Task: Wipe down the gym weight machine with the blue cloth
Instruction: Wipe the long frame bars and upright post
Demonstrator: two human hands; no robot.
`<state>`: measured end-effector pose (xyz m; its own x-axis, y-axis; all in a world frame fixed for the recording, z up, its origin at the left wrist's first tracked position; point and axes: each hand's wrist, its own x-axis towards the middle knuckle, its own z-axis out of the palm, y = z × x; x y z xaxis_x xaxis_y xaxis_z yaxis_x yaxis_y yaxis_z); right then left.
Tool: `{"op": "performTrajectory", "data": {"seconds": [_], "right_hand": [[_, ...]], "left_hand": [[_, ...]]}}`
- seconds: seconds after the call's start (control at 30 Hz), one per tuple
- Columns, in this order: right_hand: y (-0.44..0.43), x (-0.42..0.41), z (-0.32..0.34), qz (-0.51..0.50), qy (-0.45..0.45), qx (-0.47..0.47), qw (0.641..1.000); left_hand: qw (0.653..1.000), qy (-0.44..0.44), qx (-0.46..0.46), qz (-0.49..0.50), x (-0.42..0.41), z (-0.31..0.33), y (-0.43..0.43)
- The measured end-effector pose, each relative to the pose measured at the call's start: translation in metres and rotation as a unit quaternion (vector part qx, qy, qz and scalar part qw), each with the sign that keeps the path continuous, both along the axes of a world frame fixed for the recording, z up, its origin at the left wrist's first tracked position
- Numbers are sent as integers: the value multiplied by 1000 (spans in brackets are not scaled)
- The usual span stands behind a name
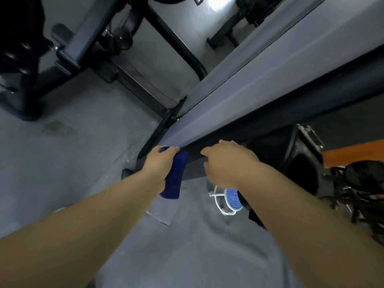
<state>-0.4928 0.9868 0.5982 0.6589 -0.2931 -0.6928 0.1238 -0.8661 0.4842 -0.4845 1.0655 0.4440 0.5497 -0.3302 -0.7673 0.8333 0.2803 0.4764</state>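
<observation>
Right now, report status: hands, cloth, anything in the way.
Left hand grips blue cloth at lower end of grey beam. Right hand at dark panel beside it, grip unclear. Blue-and-white object on floor below right wrist.

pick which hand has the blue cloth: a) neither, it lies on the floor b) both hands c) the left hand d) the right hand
c: the left hand grips the blue cloth at the lower end of the weight machine's grey beam, while the right hand beside it has no cloth in it.
</observation>
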Motion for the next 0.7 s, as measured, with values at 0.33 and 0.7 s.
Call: {"op": "performTrajectory", "data": {"seconds": [0.33,0.7], "right_hand": [[19,-127,-15,-219,-277,405,843],[21,-178,-100,-638,-356,665,155]], "left_hand": [[999,-29,-10,27,-88,88,37],[927,-259,52,-266,-85,54,44]]}}
